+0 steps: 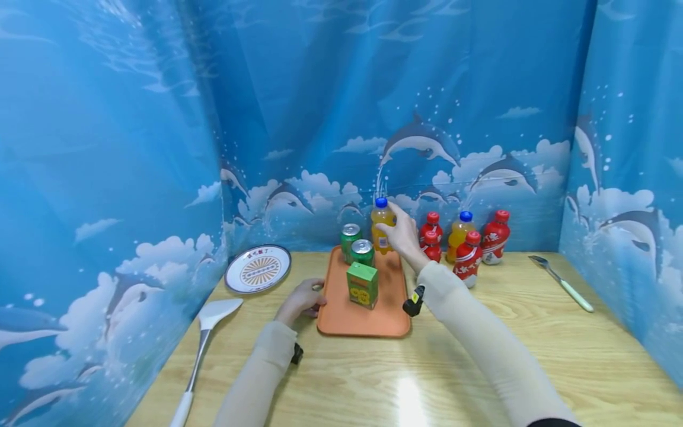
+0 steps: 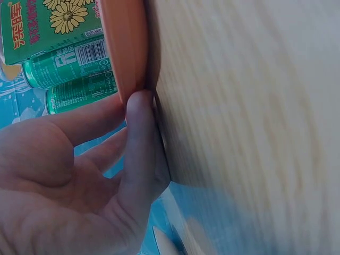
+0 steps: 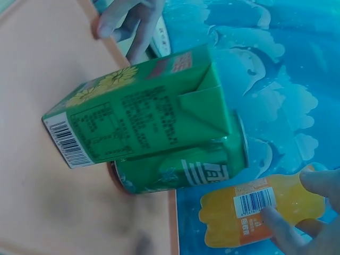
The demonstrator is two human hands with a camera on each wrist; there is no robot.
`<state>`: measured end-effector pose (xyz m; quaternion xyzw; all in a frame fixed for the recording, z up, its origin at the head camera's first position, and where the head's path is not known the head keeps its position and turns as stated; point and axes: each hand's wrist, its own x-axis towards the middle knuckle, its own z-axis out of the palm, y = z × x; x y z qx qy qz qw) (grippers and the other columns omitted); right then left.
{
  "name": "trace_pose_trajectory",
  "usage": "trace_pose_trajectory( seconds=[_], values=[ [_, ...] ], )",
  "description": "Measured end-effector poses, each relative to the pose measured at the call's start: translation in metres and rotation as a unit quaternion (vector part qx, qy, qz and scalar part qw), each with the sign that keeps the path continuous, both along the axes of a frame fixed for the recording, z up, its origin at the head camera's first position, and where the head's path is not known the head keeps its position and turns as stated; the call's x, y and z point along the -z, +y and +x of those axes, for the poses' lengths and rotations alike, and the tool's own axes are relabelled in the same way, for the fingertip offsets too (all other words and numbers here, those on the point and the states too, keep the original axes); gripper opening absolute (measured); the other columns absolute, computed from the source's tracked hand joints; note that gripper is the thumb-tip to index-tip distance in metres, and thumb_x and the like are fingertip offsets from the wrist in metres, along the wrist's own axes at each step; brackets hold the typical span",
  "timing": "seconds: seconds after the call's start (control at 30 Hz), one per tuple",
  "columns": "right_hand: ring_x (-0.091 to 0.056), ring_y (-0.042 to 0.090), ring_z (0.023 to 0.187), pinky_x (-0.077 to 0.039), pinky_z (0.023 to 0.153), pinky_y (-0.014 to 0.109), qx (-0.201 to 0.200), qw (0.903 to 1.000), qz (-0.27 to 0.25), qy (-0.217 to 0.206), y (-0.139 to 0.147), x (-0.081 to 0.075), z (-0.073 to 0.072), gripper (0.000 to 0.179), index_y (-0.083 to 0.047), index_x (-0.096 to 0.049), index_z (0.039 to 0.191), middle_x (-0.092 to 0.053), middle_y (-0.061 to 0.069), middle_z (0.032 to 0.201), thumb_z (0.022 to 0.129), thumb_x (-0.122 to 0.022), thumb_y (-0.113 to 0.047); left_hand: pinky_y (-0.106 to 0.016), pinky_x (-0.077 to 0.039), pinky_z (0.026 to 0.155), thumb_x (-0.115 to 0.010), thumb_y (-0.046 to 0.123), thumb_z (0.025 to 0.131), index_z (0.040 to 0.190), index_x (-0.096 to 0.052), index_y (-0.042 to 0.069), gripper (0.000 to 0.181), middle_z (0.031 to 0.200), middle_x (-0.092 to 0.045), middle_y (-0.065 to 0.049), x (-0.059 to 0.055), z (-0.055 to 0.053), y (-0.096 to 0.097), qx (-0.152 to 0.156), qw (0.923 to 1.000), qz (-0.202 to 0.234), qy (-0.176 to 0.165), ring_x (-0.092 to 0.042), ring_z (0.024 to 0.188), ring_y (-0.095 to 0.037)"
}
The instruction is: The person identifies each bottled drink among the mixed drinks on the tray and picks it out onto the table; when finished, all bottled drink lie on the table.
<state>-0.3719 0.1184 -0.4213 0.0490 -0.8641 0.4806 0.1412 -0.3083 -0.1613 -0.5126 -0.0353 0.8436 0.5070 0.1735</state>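
At the back of the orange tray, my right hand grips a bottle of orange drink with a blue cap. The bottle is upright; in the right wrist view thumb and fingers close around its upper half. My left hand holds the tray's left rim, fingertips at the edge in the left wrist view. On the tray stand two green cans, a front one and a rear one, and a green drink carton with yellow flowers in front of them.
Right of the tray stand several red bottles and another orange drink bottle. A fork lies at far right. On the left are a patterned plate and a white-headed spatula. A dolphin-print curtain encloses the table.
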Motion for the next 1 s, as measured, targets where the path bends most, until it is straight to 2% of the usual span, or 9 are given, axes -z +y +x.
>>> trace_pose_trajectory(
  seconds=[0.1,0.2,0.27,0.4,0.53,0.7,0.83,0.9,1.0],
  values=[
    [-0.054,0.042,0.141,-0.052,0.112,0.06,-0.017,0.9994,-0.028,-0.009,0.002,-0.003,0.003,0.068,-0.021,-0.042,0.163,-0.053,0.016,0.157,0.101,-0.071,-0.019,-0.022,-0.055,0.052,-0.063,-0.005,0.091,0.158,-0.045,0.005,0.071,0.085,-0.064,-0.007,0.001,-0.001,-0.001,0.001,1.0,-0.006,0.001,-0.061,0.066,-0.013],
    [-0.055,0.041,0.139,-0.059,0.104,0.055,-0.031,0.9978,-0.054,-0.021,0.005,-0.006,0.004,0.069,-0.022,-0.042,0.163,-0.053,0.017,0.157,0.1,-0.071,-0.018,-0.022,-0.055,0.053,-0.063,-0.005,0.092,0.158,-0.045,0.005,0.07,0.087,-0.065,-0.008,0.001,-0.001,-0.001,0.001,1.0,-0.009,0.001,-0.062,0.067,-0.013],
    [-0.059,0.039,0.135,-0.063,0.096,0.052,-0.043,0.9959,-0.074,-0.03,0.008,-0.008,0.005,0.069,-0.022,-0.042,0.162,-0.055,0.018,0.154,0.1,-0.072,-0.016,-0.022,-0.055,0.053,-0.063,-0.005,0.091,0.158,-0.045,0.005,0.07,0.085,-0.064,-0.008,0.001,-0.001,-0.001,0.001,0.9999,-0.011,0.003,-0.062,0.066,-0.013],
    [-0.061,0.04,0.132,-0.066,0.089,0.047,-0.078,0.9892,-0.115,-0.048,0.015,-0.013,0.006,0.07,-0.022,-0.041,0.163,-0.056,0.02,0.152,0.101,-0.071,-0.014,-0.022,-0.055,0.053,-0.063,-0.005,0.091,0.158,-0.046,0.006,0.07,0.082,-0.064,-0.007,0.001,-0.001,-0.001,0.0,0.9999,-0.012,0.002,-0.061,0.065,-0.013],
    [-0.056,0.042,0.136,-0.065,0.092,0.047,-0.109,0.9808,-0.149,-0.062,0.023,-0.022,0.006,0.071,-0.021,-0.037,0.165,-0.05,0.022,0.156,0.102,-0.069,-0.014,-0.022,-0.055,0.053,-0.064,-0.005,0.091,0.158,-0.046,0.007,0.071,0.085,-0.064,-0.008,0.001,-0.001,-0.001,0.002,0.9999,-0.015,-0.001,-0.061,0.066,-0.013],
    [-0.052,0.043,0.141,-0.061,0.1,0.051,-0.133,0.9778,-0.146,-0.071,0.033,-0.034,0.008,0.071,-0.023,-0.034,0.166,-0.044,0.021,0.162,0.103,-0.067,-0.015,-0.022,-0.055,0.053,-0.064,-0.005,0.091,0.159,-0.046,0.007,0.071,0.086,-0.065,-0.009,0.0,-0.002,-0.002,0.004,0.9998,-0.016,-0.006,-0.061,0.067,-0.014],
    [-0.043,0.044,0.15,-0.06,0.102,0.052,-0.152,0.9762,-0.132,-0.08,0.043,-0.04,0.011,0.071,-0.021,-0.03,0.167,-0.031,0.02,0.171,0.105,-0.064,-0.016,-0.021,-0.055,0.053,-0.064,-0.004,0.092,0.159,-0.046,0.008,0.07,0.085,-0.064,-0.009,0.0,-0.003,-0.002,0.007,0.9998,-0.018,-0.007,-0.061,0.066,-0.014],
    [-0.043,0.044,0.15,-0.06,0.102,0.052,-0.164,0.974,-0.132,-0.084,0.048,-0.043,0.012,0.07,-0.021,-0.029,0.167,-0.026,0.019,0.173,0.106,-0.063,-0.016,-0.022,-0.055,0.053,-0.064,-0.004,0.092,0.158,-0.046,0.007,0.07,0.086,-0.065,-0.009,-0.001,-0.002,-0.002,0.008,0.9998,-0.019,-0.007,-0.061,0.066,-0.013],
    [-0.05,0.044,0.144,-0.061,0.1,0.05,-0.186,0.9683,-0.142,-0.089,0.056,-0.046,0.014,0.071,-0.021,-0.029,0.167,-0.027,0.018,0.173,0.106,-0.063,-0.016,-0.022,-0.056,0.053,-0.064,-0.004,0.092,0.158,-0.046,0.007,0.07,0.09,-0.066,-0.01,-0.002,-0.002,-0.002,0.01,0.9998,-0.019,-0.004,-0.061,0.066,-0.014]
  ],
)
